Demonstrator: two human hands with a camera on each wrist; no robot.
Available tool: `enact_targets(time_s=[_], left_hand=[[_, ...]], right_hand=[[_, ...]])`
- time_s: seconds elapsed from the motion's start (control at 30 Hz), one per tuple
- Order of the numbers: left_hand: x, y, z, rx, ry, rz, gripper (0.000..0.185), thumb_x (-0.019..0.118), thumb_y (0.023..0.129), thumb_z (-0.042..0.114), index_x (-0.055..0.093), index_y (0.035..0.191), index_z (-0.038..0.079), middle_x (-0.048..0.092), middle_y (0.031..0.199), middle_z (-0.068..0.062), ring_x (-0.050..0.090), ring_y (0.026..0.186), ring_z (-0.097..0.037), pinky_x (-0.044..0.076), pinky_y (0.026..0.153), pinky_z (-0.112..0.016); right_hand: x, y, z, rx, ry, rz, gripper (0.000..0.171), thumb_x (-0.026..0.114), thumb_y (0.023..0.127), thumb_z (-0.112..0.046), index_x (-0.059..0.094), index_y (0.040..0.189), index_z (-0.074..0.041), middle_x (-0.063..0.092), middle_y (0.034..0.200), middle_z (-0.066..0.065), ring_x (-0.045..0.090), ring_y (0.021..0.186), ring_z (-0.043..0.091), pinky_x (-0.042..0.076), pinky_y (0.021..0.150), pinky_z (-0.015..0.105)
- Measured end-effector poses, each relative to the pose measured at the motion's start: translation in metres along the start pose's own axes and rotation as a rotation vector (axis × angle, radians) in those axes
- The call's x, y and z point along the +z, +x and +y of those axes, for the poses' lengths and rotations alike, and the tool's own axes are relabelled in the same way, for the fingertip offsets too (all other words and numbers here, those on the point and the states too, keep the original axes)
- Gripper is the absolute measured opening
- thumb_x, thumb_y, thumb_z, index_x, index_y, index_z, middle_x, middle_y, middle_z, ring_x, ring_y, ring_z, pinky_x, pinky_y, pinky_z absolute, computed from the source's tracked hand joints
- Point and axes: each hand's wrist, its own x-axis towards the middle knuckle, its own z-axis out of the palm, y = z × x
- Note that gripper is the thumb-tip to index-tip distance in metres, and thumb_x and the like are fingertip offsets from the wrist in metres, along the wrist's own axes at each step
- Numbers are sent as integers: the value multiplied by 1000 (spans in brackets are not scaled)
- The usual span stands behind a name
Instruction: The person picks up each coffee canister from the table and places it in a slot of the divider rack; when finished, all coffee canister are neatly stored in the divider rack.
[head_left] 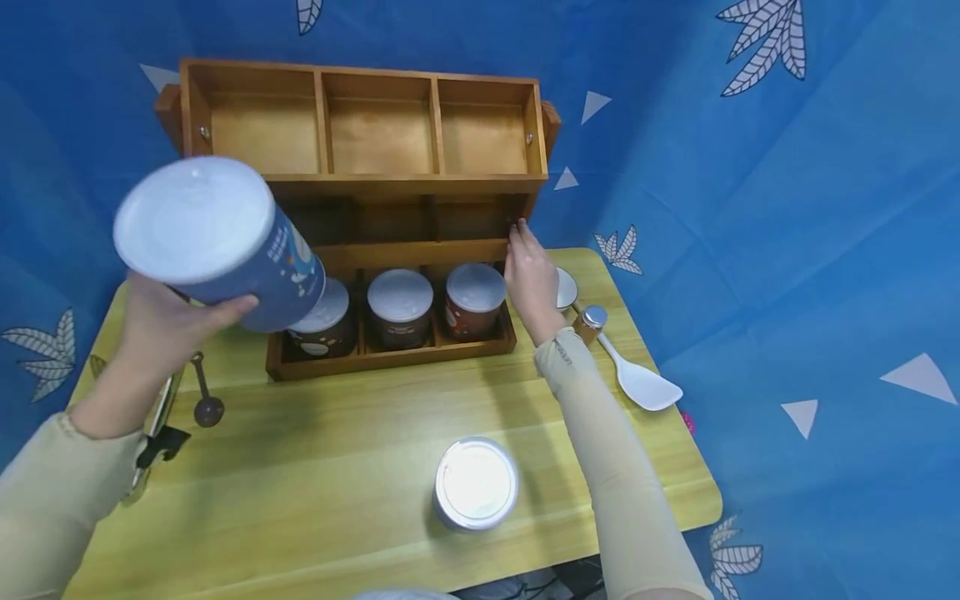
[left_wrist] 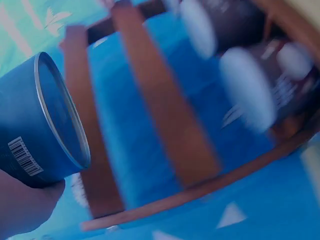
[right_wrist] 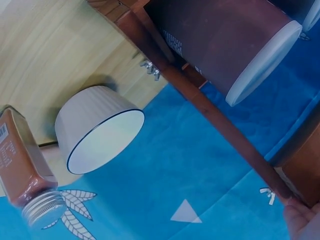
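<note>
My left hand (head_left: 168, 321) grips a large blue canister (head_left: 277, 267) with a white lid, lifted before the left end of a wooden rack (head_left: 405, 177). Its metal-rimmed base and barcode show on the canister (left_wrist: 30, 115) in the left wrist view. My right hand (head_left: 534, 279) holds the rack's right upright, just under the upper tier; its fingertips (right_wrist: 297, 212) lie at the wood's edge in the right wrist view. Three lidded canisters, one brown canister (head_left: 476, 300) among them, stand in the lower tier. Three upper compartments hold nothing.
A white-lidded can (head_left: 476, 483) stands at the table's front. Right of the rack are a white bowl (right_wrist: 107, 125), a spice bottle (right_wrist: 25, 160) and a white spatula (head_left: 648, 387). At the left lies a dark measuring scoop (head_left: 208, 408). Blue cloth (head_left: 787, 250) hangs behind.
</note>
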Motion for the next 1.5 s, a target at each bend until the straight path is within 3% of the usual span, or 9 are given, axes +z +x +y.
enact_targets(time_s=[0.1,0.23,0.33,0.5,0.77,1.03,1.5], left_hand=[[-1,44,10,80,7,37,99,83,58,-4,38,146,6,52,142,-4,48,133,-22,37,115,-30],[4,94,15,124,2,111,95,84,63,2,37,145,4,51,142,-5,45,137,-24,34,118,-31],[12,125,10,136,-2,158,96,83,66,7,31,146,1,48,144,-4,43,138,-21,31,120,-30],[24,170,-9,149,23,174,101,84,68,14,24,147,-2,44,147,-2,42,138,-15,30,120,-26],[26,179,-34,95,54,224,106,84,69,15,20,151,-1,43,148,-1,41,139,-13,30,119,-24],[36,182,-38,14,-21,200,115,85,66,11,12,154,0,37,152,-1,36,141,-11,26,119,-20],[32,173,-39,-70,241,98,105,87,68,20,24,153,18,41,152,6,38,140,-6,25,119,-20]], right_hand=[[0,6,0,8,-12,23,37,47,103,-13,56,136,0,53,145,16,59,127,30,54,100,42],[-1,14,-1,29,-28,17,37,48,102,-13,57,136,0,53,146,15,58,128,29,55,98,42],[0,18,-2,45,-43,-12,38,48,102,-14,56,136,-1,52,147,14,57,129,28,55,97,41],[5,24,-6,68,-49,-23,37,49,102,-13,56,136,-1,52,147,13,56,130,27,56,96,40],[12,22,-7,76,-54,-55,39,47,102,-15,55,138,-4,50,149,11,57,130,26,57,93,39],[11,23,-4,58,-49,8,37,48,102,-13,56,137,-3,53,146,13,60,125,28,58,90,41],[15,25,-3,70,-47,20,37,47,102,-13,56,137,-3,53,146,13,61,123,30,59,85,43]])
